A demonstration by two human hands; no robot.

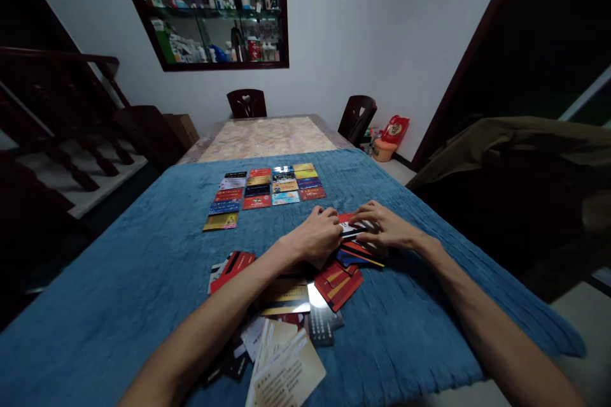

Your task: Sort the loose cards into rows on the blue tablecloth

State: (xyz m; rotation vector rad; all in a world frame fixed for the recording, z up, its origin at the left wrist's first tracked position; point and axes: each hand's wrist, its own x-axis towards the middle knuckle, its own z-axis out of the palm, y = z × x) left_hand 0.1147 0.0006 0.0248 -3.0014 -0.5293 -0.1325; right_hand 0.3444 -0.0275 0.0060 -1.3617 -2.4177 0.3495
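Note:
My left hand (319, 234) is curled, its fingertips closed at the left end of a small stack of cards (352, 232). From the other side my right hand (387, 226) grips the stack's right end, thumb and fingers bent around it. The top cards show red, white and a black stripe. Beneath them, red, blue and orange-edged cards (359, 257) fan out on the blue cloth. Nearer me lie red cards with gold bands (340, 286). My left forearm passes over a loose pile, with a gold card (286, 297) and cream cards (291, 369) showing.
Farther up the blue cloth (143, 254), several cards (258, 190) lie in overlapping columns. A gold card (220, 221) ends the left column. Chairs (356, 119) stand around the patterned table (267, 136). Dark furniture with a brown cover (506, 158) is at right.

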